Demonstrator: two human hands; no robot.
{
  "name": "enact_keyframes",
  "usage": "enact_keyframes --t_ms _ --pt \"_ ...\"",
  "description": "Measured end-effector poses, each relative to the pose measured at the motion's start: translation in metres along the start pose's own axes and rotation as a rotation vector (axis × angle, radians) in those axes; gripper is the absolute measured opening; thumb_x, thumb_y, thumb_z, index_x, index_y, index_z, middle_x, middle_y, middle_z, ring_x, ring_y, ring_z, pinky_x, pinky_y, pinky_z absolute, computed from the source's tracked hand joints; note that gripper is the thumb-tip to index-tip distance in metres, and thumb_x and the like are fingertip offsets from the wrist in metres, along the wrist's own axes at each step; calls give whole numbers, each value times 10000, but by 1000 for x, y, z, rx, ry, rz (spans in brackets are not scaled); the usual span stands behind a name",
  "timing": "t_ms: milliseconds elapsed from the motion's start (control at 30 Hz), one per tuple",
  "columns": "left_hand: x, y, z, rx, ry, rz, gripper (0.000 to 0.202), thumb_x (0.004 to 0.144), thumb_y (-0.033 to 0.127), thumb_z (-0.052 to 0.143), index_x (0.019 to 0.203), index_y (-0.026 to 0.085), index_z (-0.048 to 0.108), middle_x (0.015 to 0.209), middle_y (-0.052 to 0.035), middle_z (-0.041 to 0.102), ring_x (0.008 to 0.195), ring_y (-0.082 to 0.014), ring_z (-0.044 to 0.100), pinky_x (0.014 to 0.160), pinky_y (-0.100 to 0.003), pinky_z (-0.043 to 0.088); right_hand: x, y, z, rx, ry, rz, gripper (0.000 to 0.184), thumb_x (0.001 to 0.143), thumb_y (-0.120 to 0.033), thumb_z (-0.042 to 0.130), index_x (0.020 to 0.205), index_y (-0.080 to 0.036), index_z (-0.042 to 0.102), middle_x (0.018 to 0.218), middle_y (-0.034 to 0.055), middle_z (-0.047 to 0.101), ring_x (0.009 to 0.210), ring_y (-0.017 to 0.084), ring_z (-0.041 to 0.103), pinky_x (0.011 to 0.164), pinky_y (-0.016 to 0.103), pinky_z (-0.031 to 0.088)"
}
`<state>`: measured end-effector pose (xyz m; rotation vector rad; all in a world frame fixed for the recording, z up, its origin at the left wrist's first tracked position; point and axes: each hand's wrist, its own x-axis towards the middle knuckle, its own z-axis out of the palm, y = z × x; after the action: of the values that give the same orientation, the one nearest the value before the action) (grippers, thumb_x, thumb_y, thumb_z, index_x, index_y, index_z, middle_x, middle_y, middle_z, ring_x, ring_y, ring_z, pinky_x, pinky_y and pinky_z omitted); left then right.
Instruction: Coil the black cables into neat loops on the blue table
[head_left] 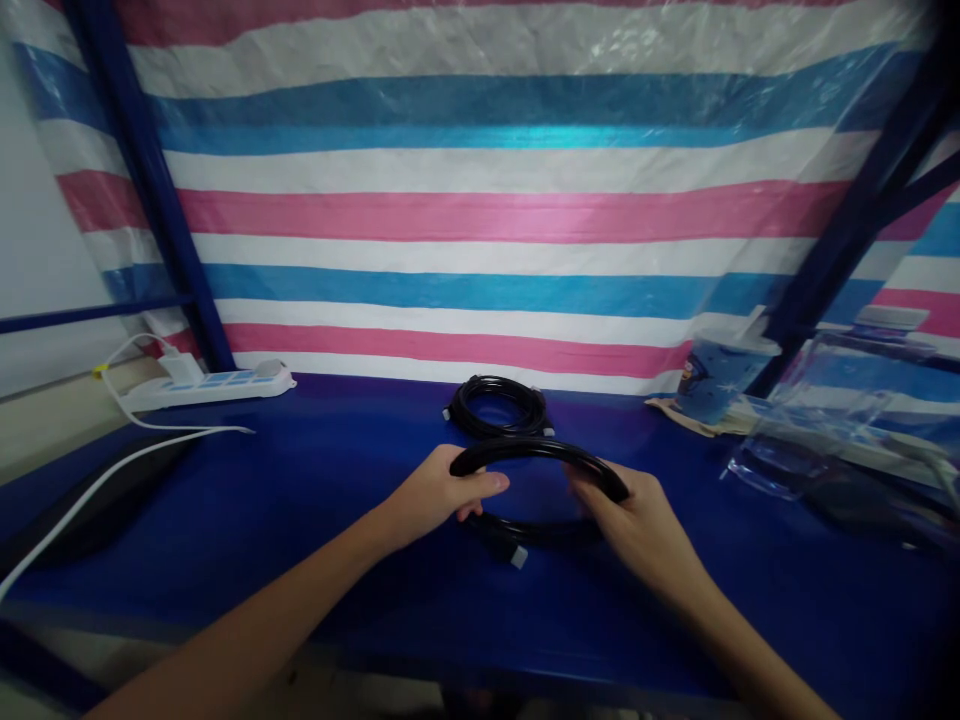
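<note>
Between my hands is a coiled black cable (529, 450), looped into a ring and held above the blue table (330, 590). My left hand (442, 490) grips the ring's left side, its thumb lying along the inside. On the opposite side, my right hand (622, 505) is wrapped round the coil, with some of its fingers hidden behind. A pale-tipped plug (517, 556) sticks out at the ring's lower left. Just beyond, a second coiled black cable (499, 432) lies on the table with small light connector ends showing.
A white power strip (210, 388) with a plugged-in adapter and white cord (112, 470) stands at the back left. A blue cup (716, 380) and a clear plastic holder (810, 440) are at the right. Blue posts (161, 190) and a striped sheet (487, 215) bound the back.
</note>
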<state>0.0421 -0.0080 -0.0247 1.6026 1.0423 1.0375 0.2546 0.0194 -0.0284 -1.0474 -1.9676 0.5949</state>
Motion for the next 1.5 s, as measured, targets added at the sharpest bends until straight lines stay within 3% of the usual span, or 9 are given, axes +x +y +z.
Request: enact_keyframes --t_ms 200,400,500,667,767,1000,1300,1400,1500 --pt "1 -21 10 -149 108 -103 508 851 507 460 482 157 471 549 -26 522 663 -156 554 790 -316 405 -3 16 8 176 -66 178 449 862 -502 461 587 -159 552 587 28 556 593 154 522 594 264 388" --pt "7 -11 29 -489 295 -201 398 806 460 571 578 148 480 590 5 517 645 -127 554 733 -284 428 4 -4 26 642 211 288 392 809 -535 559 696 -161 533 409 -84 317 360 78 343 419 226 291" --pt "9 9 23 -664 210 -119 344 780 347 632 582 158 424 491 70 392 425 -63 410 585 -256 440 17 -13 20 776 168 331 353 775 -494 619 732 -154 530 402 -111 259 321 50 254 373 208 232" --pt "18 42 -5 -578 -125 -143 200 753 229 664 687 155 490 493 93 327 385 -42 317 487 -231 410 40 -14 -6 490 -61 217 334 785 -464 613 754 -136 559 405 -94 307 342 53 277 363 202 220" --pt "29 50 -16 -497 -155 -98 267 740 191 678 646 168 429 471 107 247 371 -23 209 423 -193 316 53 -15 -18 390 -93 119 294 798 -437 603 810 -144 574 422 -76 377 375 75 358 392 212 274" --pt "54 41 -34 -210 41 10 248 704 229 723 696 173 481 460 101 261 355 -10 166 356 -199 111 87 -8 -28 433 -224 -33 292 733 -336 710 949 -182 588 793 -5 599 712 118 557 627 224 417" --pt "61 10 -34 -219 394 113 302 641 223 754 668 169 458 475 94 379 337 -4 257 332 -177 156 100 -5 -10 434 -583 -2 206 790 -321 660 872 -157 566 586 -34 564 494 82 516 514 208 400" --pt "56 6 -36 -144 378 169 245 672 225 730 702 168 493 476 87 422 358 -19 316 349 -173 220 94 1 -1 341 -496 -12 234 831 -371 607 761 -151 573 492 -48 476 462 73 449 472 203 353" --pt "47 10 -35 -15 316 260 150 732 225 686 768 163 554 544 58 507 440 -43 421 418 -175 318 87 5 3 217 -171 -141 216 829 -360 601 736 -165 597 514 -41 463 455 76 409 435 213 303"
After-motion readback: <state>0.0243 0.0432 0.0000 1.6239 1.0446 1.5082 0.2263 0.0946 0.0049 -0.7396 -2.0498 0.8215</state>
